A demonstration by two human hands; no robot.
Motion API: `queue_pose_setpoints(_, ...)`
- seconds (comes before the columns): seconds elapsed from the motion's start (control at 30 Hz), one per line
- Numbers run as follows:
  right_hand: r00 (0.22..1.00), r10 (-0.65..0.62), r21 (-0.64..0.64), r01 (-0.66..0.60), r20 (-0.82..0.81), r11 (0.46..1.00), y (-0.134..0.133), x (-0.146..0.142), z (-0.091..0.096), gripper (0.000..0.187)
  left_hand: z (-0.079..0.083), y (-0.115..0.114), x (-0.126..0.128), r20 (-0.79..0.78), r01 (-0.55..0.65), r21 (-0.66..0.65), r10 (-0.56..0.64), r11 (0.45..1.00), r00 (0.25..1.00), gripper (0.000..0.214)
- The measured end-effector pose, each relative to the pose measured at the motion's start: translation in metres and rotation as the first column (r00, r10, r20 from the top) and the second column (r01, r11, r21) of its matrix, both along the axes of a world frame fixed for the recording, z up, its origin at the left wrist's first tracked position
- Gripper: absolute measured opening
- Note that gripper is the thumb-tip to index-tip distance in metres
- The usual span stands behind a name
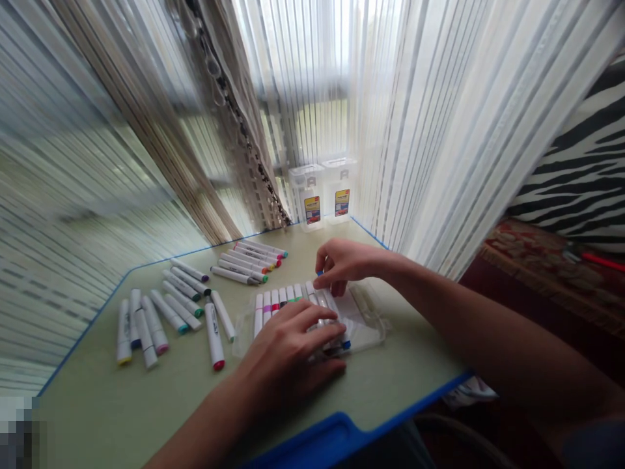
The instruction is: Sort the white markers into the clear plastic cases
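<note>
A clear plastic case (375, 340) lies on the table with a row of white markers (259, 316) side by side in it. My left hand (293, 342) rests over the front of the case, fingers stretched across the markers. By its fingertips a blue-ended marker (346, 344) shows. At the back of the case my right hand (344, 264) is closed, thumb and fingers pinched at a marker with a blue end (320, 273); most of that marker is hidden by the fingers. A pale flat surface shows in the right part of the case.
Loose markers (183, 312) lie in groups left of and behind the case; a red-capped marker (213, 339) is nearest it. Two upright clear boxes (312, 195) with labels stand at the far corner. String curtains (420, 130) hang behind the blue-edged table (161, 417).
</note>
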State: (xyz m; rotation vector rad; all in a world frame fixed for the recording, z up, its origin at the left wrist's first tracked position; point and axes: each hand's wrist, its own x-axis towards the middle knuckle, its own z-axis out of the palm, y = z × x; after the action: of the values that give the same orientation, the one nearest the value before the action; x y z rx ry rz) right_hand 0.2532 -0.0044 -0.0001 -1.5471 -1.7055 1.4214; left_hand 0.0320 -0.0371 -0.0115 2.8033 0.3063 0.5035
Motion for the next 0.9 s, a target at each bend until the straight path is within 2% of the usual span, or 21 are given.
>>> queue_pose_setpoints(0.13,0.974,0.054,0.134,-0.085,0.218,0.987,0.000,0.004,0.004,0.032,-0.002,-0.002,0.003,-0.027,0.029,0.057,-0.027,0.998,0.999,0.025)
queue_pose_setpoints(0.27,0.908,0.053,0.288,-0.187,0.415,0.939,-0.001,0.008,0.013,0.036,0.000,-0.003,0.003,-0.018,0.040,0.059,-0.039,0.997,0.999,0.024)
queue_pose_setpoints(0.43,0.883,0.097,0.255,-0.236,0.459,0.938,-0.003,0.011,0.015,0.051,0.002,-0.003,0.004,-0.030,0.028,0.026,-0.027,0.999,0.999,0.027)
queue_pose_setpoints(0.7,0.862,0.137,0.234,-0.280,0.489,0.931,-0.001,0.012,0.016,0.056,0.000,-0.003,0.005,-0.017,0.019,0.014,-0.019,1.000,1.000,0.023)
queue_pose_setpoints(0.9,0.854,0.139,0.229,-0.285,0.501,0.931,-0.002,0.011,0.018,0.055,0.000,-0.001,0.004,-0.048,0.028,0.053,-0.025,0.998,0.999,0.024)
